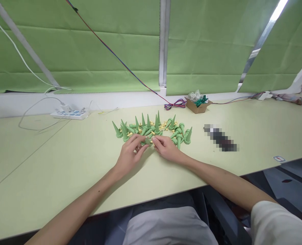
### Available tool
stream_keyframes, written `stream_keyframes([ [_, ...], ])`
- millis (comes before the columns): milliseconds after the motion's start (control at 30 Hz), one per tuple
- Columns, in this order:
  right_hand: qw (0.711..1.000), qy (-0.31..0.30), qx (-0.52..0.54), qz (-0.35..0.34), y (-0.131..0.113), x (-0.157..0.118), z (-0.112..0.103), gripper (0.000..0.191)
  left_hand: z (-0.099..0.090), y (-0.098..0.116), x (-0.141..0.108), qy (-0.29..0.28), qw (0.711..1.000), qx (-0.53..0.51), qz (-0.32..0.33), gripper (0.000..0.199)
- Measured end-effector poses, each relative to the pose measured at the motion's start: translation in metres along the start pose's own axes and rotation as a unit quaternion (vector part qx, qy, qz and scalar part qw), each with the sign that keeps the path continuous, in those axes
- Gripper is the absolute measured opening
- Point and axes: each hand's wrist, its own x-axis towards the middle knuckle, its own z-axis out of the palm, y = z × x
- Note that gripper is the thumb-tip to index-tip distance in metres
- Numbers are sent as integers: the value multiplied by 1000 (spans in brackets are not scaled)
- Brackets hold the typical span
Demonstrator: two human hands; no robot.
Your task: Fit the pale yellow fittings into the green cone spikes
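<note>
Several green cones [143,119] with round bases stand or lie in a pile on the table, with small yellow pieces [163,126] scattered among them. In front of the pile, my left hand [132,151] pinches a green cone piece [148,140] between thumb and fingers. Close beside it on the right, my right hand [167,148] has its thumb and index finger pressed together on a small yellow piece [152,143] against the green one. The fingertips hide part of both pieces.
A cardboard box [198,108] with clear and green material stands at the back, beside a coiled red-blue cable [175,104]. A white power strip [70,114] lies back left. A blurred dark object [221,139] lies right.
</note>
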Motion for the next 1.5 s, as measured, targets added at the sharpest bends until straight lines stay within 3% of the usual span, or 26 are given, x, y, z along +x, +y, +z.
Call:
stream_keyframes([
  [167,999,37,-27,-11,-2,0,-4,39,-1,7,5,-35,979,-109,-167,28],
  [300,997,31,-68,-33,-3,-1,-6,36,-1,4,8,-116,928,-240,-262,50],
  [400,995,10,-82,-53,-1,-1,-6,33,-1,1,9,-167,885,-315,-299,49],
  [467,995,4,-84,-61,0,-2,-6,33,-1,0,8,-177,879,-333,-293,49],
  [633,995,-1,-82,-62,4,-2,-5,35,-2,3,6,-173,889,-315,-283,49],
  [933,1000,-8,-13,-8,2,-3,-2,39,-1,6,5,-122,943,-211,-226,32],
  [1500,1000,1,3,8,4,-3,-1,41,0,4,4,-81,968,-128,-199,29],
])
